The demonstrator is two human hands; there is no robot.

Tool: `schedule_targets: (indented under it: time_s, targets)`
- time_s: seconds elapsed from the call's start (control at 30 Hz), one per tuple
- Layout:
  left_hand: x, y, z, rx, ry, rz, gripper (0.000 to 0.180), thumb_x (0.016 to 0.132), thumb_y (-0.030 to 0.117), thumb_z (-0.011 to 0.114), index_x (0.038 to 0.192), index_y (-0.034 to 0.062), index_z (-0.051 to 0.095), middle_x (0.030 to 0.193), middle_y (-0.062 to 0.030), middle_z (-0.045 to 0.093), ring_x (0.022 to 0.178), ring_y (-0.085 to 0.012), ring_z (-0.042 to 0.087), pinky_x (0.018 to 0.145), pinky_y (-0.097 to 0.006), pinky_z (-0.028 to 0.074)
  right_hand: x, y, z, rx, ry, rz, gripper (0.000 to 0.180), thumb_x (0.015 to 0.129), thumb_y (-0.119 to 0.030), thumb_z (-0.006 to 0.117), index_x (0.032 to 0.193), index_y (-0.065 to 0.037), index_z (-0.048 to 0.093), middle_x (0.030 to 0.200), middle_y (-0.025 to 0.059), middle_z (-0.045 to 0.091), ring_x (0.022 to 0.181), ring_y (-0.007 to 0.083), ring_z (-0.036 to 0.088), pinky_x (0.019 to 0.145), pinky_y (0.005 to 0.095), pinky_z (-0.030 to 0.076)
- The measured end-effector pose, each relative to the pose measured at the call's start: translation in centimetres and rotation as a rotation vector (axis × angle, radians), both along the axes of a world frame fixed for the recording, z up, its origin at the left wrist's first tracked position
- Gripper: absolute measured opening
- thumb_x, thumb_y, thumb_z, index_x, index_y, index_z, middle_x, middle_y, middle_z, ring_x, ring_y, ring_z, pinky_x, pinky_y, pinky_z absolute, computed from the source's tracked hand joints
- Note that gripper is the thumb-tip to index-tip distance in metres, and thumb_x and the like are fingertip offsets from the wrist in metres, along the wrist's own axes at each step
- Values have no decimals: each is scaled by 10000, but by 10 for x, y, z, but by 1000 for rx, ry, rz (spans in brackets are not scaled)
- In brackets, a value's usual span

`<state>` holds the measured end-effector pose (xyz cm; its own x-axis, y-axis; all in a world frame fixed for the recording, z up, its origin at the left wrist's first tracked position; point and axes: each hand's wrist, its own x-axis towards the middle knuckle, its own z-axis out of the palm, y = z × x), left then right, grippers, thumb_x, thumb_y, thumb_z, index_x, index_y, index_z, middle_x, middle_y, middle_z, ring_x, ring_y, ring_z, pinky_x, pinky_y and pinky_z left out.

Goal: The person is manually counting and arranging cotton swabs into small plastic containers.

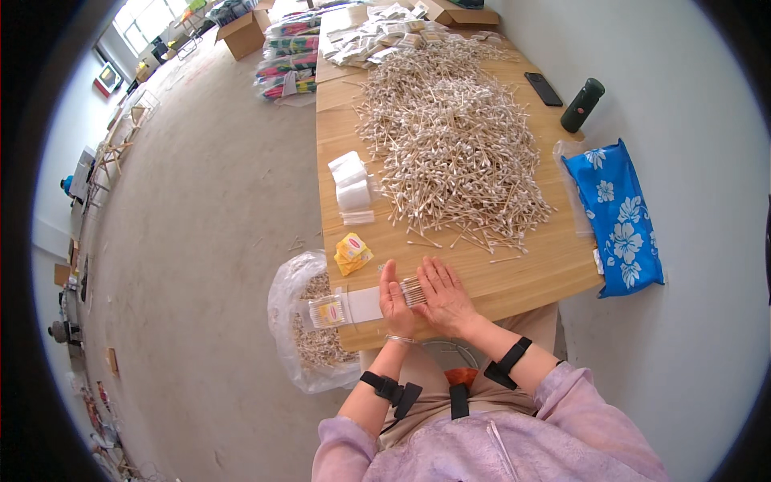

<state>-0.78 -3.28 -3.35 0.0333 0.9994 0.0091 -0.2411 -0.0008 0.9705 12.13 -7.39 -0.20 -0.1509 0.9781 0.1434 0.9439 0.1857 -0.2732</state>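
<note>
Swabs (413,292) lie in a small row between the two hands, at the near edge of the worktop (534,277), well apart from the far pile (458,145). Neither grip is closed round them: the left hand (396,308) stands on edge, fingers straight; the right hand (446,299) lies nearly flat, fingers stretched. Whether the left thumb pinches any, I cannot tell. The step looks like evening the row; light, equal pressure from both sides should suit, with sticks parallel, since harder pushing could make them buckle or roll.
</note>
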Motion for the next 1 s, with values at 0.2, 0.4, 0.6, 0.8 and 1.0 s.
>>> schedule_targets:
  time_s: [0.2,0.4,0.6,0.8,1.0]
  targets:
    - [3,-1,2,-49,-105,0,470,1023,239,343,1409,-28,315,1462,-140,355,1374,-231,301,1142,-354,208,0,-7,0,-67,-95,24,926,806,-573,566,1425,47,265,1511,225,197,1424,339,146,1159,451,114]
    - [6,-6,4,-102,-208,-5,511,1024,301,346,1414,-27,308,1473,-137,342,1385,-235,282,1145,-359,192,-3,-4,12,-147,-145,23,922,819,-562,556,1434,49,241,1517,226,183,1425,341,142,1163,442,104]
    - [13,0,3,-59,-280,26,543,1022,342,353,1419,-25,303,1478,-135,334,1388,-238,274,1146,-360,185,10,-3,-3,41,449,-61,634,907,-243,527,1418,37,276,1512,221,202,1414,360,174,1153,452,153]
    - [8,3,-19,33,-204,-9,572,1017,371,357,1413,-39,306,1466,-146,343,1383,-240,280,1148,-360,188,-6,15,-3,68,1056,-245,543,905,-78,437,1419,26,297,1505,186,267,1415,294,220,1146,354,172]
    - [8,3,-6,3,-230,-89,582,1019,383,341,1406,-51,310,1460,-158,346,1379,-241,285,1147,-365,195,-11,12,-8,55,1258,-215,542,925,-99,414,1435,27,278,1505,173,283,1416,284,222,1148,346,166]
